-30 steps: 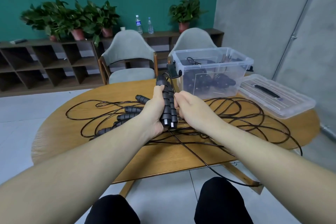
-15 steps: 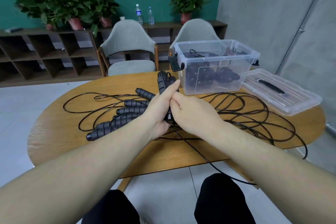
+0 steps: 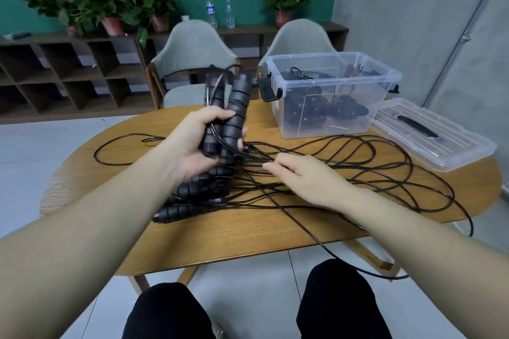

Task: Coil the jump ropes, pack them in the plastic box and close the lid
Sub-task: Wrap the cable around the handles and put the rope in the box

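At the centre of the frame we see the left hand [image 3: 201, 143] with its fingers curled around a pair of black ribbed handles [image 3: 228, 110], held side by side and nearly upright, their long axes running from the palm up toward the top of the frame with a slight lean to the right. The right hand [image 3: 303, 179] hovers low over the loose cords [image 3: 358, 170] to the right of centre, fingers bent toward them; we cannot tell whether it pinches one. More handles [image 3: 192, 195] lie flat on the wooden table [image 3: 248, 237], pointing toward lower left. In the upper right, the clear plastic box [image 3: 330, 93] stands open with dark coiled ropes inside, and its lid [image 3: 432, 135] lies just to the right. One cord hangs over the near table edge.
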